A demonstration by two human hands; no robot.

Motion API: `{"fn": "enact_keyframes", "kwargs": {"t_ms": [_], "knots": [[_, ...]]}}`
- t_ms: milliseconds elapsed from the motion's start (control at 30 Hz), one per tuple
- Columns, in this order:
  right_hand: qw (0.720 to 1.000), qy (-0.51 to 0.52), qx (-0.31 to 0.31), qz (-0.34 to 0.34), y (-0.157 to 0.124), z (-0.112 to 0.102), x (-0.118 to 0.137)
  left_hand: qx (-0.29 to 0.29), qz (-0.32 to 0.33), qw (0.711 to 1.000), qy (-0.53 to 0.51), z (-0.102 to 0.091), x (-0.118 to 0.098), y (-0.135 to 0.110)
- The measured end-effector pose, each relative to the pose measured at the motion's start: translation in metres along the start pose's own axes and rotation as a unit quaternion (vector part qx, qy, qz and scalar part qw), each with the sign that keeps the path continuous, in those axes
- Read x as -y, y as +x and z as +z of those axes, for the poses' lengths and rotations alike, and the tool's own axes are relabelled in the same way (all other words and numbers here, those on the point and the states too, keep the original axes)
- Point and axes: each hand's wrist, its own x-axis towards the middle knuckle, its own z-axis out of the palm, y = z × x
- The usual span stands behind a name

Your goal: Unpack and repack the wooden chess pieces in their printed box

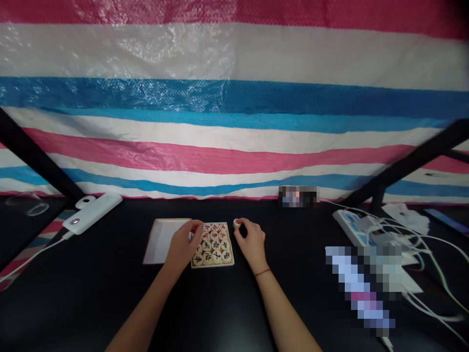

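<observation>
A shallow white-edged box lies on the black table in front of me, filled with rows of round Chinese chess pieces marked in red and black. My right hand, just right of the box, pinches one Chinese chess piece with a red character between thumb and fingertips. At the box's upper left side is my left hand, fingers bent and closed against the pieces there; whatever they grip is hidden. It covers part of the box's left column. Partly behind that hand rests an open box lid, pale inside.
A white power bank with a cable lies at the back left. On the right are a power strip, tangled white cables and a blurred flat object. A striped tarp hangs behind the table.
</observation>
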Motion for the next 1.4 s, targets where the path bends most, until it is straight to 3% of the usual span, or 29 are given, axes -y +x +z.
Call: {"fn": "enact_keyframes", "kwargs": {"t_ms": [400,567,700,800,1033,1400], "knots": [[1.0,0.0,0.003,-0.011,0.0,-0.001,-0.001,0.019,0.001,1.0,0.018,-0.001,-0.005,0.001],[0.997,0.031,-0.058,-0.045,-0.007,-0.006,0.013,-0.022,0.071,0.987,0.142,0.0,0.003,0.001],[0.996,0.083,0.017,-0.028,-0.017,-0.005,0.029,-0.021,0.053,0.955,0.292,0.003,0.002,0.002],[0.993,0.1,0.061,0.002,-0.02,0.0,0.035,-0.01,0.042,0.939,0.343,0.007,-0.005,0.004],[0.991,0.116,0.063,0.003,-0.019,0.002,0.033,0.03,0.02,0.934,0.355,0.015,-0.02,0.004],[0.987,0.15,0.063,0.005,-0.019,0.002,0.033,0.029,0.016,0.956,0.292,0.018,-0.017,0.004]]}}
